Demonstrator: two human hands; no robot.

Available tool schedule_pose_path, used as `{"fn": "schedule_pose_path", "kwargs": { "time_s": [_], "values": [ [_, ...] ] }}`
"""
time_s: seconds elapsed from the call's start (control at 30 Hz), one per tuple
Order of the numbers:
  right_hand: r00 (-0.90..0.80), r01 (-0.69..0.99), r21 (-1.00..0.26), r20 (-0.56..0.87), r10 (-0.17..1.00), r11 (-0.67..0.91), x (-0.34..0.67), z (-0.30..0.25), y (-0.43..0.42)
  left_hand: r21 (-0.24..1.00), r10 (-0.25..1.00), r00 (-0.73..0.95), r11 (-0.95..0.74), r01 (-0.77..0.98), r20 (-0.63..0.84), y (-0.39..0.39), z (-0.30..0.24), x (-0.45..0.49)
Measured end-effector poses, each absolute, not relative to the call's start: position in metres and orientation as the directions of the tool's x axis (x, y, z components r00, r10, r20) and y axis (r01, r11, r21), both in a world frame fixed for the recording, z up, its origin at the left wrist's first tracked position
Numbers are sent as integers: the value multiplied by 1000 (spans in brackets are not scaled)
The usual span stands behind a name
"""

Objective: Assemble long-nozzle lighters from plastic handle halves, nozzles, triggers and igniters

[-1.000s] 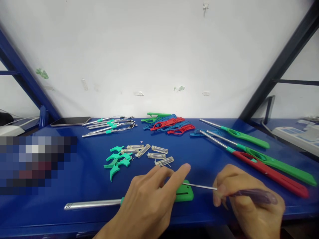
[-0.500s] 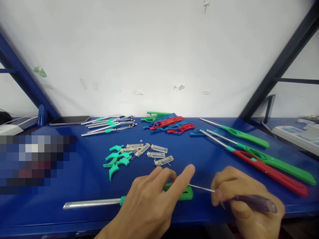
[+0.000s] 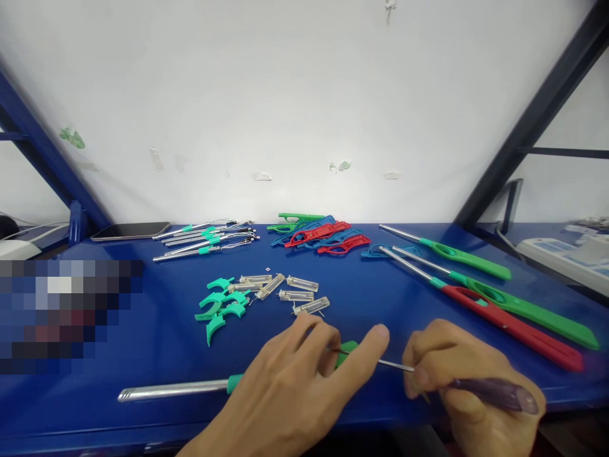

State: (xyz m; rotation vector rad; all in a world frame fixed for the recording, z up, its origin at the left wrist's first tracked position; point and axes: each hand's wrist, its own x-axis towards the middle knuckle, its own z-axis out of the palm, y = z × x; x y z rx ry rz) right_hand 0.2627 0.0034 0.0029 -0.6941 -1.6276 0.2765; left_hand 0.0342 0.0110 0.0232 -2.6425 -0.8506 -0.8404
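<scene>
My left hand [image 3: 295, 381] lies over a long lighter with a green handle [image 3: 346, 350] and a silver metal tube [image 3: 174, 390], fingers curled round the handle and the index finger stretched right. My right hand [image 3: 464, 381] pinches a thin tool with a dark purple handle [image 3: 495, 392]. Its metal shaft [image 3: 394, 365] points left and its tip reaches the green handle under my left fingers. Both hands are near the front edge of the blue bench [image 3: 157, 336].
Teal trigger pieces [image 3: 219, 306] and clear small cartridges [image 3: 295, 293] lie mid-bench. Behind them are silver tubes [image 3: 204, 240], a heap of red, blue and green shells [image 3: 318, 233] and a phone [image 3: 130, 230]. Finished long lighters [image 3: 499, 301] lie at right. A blurred patch covers the left.
My left hand has slid right along the green handle and now covers most of it. The tool's tip has gone further in under my left fingers.
</scene>
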Motion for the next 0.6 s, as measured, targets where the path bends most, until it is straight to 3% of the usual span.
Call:
{"fn": "schedule_pose_path", "kwargs": {
  "time_s": [0.37, 0.6],
  "values": [
    [16, 250, -577, 806, 592, 778, 266, 0, 1, 262, 589, 669, -805, 532, 453, 11, 14, 24],
    [-3, 170, -597, 795, 606, 784, 266, 4, 4, 290, 563, 668, -825, 484, 486, 8, 16, 23]
  ]
}}
